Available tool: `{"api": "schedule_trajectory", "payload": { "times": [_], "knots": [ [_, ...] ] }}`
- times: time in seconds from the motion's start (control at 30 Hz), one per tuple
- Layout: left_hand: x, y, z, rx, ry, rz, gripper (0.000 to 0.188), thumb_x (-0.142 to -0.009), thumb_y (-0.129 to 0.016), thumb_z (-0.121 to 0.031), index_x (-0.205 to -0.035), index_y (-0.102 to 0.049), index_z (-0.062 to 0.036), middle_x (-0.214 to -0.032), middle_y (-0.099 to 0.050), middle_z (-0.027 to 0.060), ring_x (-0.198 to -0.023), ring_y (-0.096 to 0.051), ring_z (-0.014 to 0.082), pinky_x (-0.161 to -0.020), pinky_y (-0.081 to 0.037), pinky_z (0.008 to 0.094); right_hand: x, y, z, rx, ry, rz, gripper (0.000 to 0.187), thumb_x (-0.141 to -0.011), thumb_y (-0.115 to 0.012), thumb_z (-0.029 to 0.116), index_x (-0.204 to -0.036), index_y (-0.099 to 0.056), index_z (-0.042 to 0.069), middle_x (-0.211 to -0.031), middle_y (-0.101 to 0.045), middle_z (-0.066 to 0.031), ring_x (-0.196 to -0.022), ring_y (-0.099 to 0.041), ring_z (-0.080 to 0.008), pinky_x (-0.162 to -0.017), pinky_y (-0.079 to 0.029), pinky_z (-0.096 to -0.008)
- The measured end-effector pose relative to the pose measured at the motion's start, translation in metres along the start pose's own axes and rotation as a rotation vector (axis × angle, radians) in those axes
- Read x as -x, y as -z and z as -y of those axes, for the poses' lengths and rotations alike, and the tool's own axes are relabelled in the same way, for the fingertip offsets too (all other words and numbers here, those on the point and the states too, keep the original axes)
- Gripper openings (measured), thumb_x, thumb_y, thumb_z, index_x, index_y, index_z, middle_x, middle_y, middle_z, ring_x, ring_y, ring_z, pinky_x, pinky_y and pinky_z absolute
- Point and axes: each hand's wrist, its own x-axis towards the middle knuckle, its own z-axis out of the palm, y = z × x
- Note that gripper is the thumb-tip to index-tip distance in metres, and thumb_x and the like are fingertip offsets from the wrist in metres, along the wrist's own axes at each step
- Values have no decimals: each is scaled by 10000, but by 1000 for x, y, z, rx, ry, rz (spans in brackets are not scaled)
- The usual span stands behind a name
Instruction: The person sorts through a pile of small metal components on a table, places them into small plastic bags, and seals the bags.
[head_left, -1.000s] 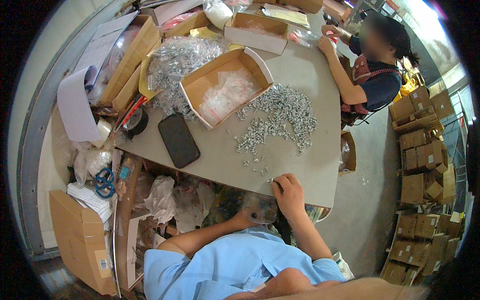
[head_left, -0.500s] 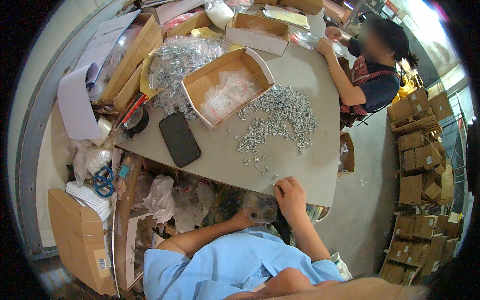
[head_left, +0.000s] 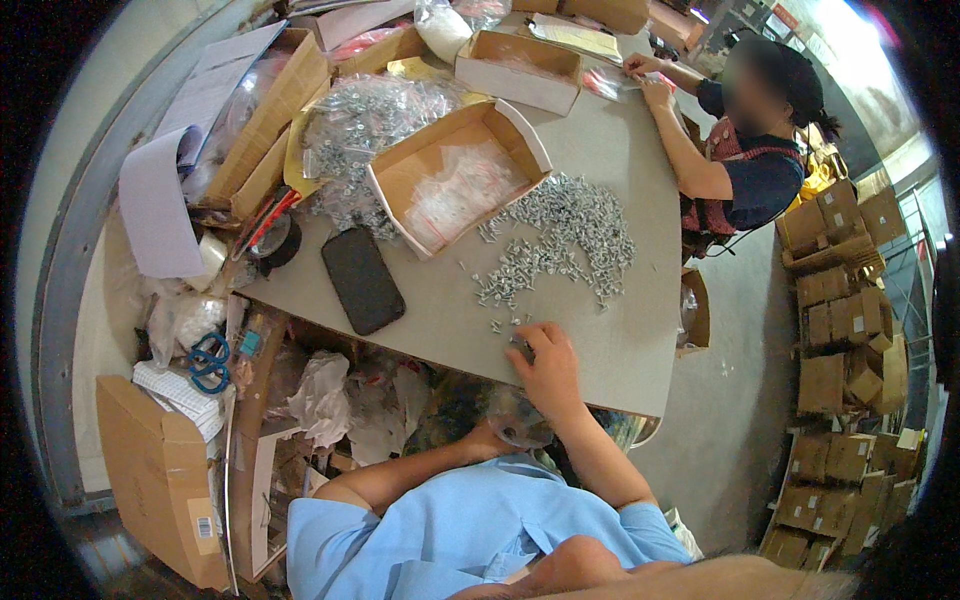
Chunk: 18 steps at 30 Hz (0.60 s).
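Note:
My right hand (head_left: 547, 368) is over the near edge of the table, its fingers bent and closed around a small silver screw at the fingertips. A couple of loose screws (head_left: 496, 326) lie just beyond it, in front of a large spread-out pile of screws (head_left: 568, 238). Below the table edge, in front of my body, my left hand (head_left: 487, 438) grips a clear plastic bag (head_left: 516, 428); its fingers are partly hidden. The right forearm covers part of that bag.
A black phone (head_left: 362, 282) lies left of the screws. Behind it are an open carton of small clear bags (head_left: 455, 195) and a heap of filled bags (head_left: 370, 120). Blue scissors (head_left: 209, 363) lie at the left. A co-worker (head_left: 735, 150) handles bags at the table's far right.
My right hand has moved left and forward onto the loose screws near the edge. My left hand stays with the bag. The co-worker's hands have spread apart and shifted slightly.

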Motion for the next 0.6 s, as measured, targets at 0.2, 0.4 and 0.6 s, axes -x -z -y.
{"api": "schedule_trajectory", "payload": {
  "times": [0.2, 0.4, 0.6],
  "knots": [
    [3, 1, -1, -124, -27, -31, 699, -710, -783, -295, -1282, -462, -52, -1287, -493, 120, -1211, -435, 257, -1017, -346, 385, 5, 9, -5, -11, 139, 201, 171, -755, -650, 132, -908, -637, 57, -904, -601, -135, -888, -547, -362, -754, -452, -444],
    [2, 0, -3, -79, -268, -58, 704, -729, -765, -302, -1307, -435, -71, -1325, -465, 120, -1232, -421, 256, -1049, -314, 393, -13, 18, -10, -162, 89, 156, 169, -746, -672, 134, -883, -644, 39, -816, -580, -136, -729, -574, -294, -646, -468, -381],
    [-2, -1, 11, -86, -53, -41, 666, -746, -756, -290, -1293, -451, -64, -1300, -491, 110, -1204, -444, 261, -1033, -337, 399, -45, -9, -14, 6, 182, -129, 180, -751, -670, 152, -888, -618, 47, -831, -574, -130, -759, -563, -316, -677, -456, -390]
  ]
}}
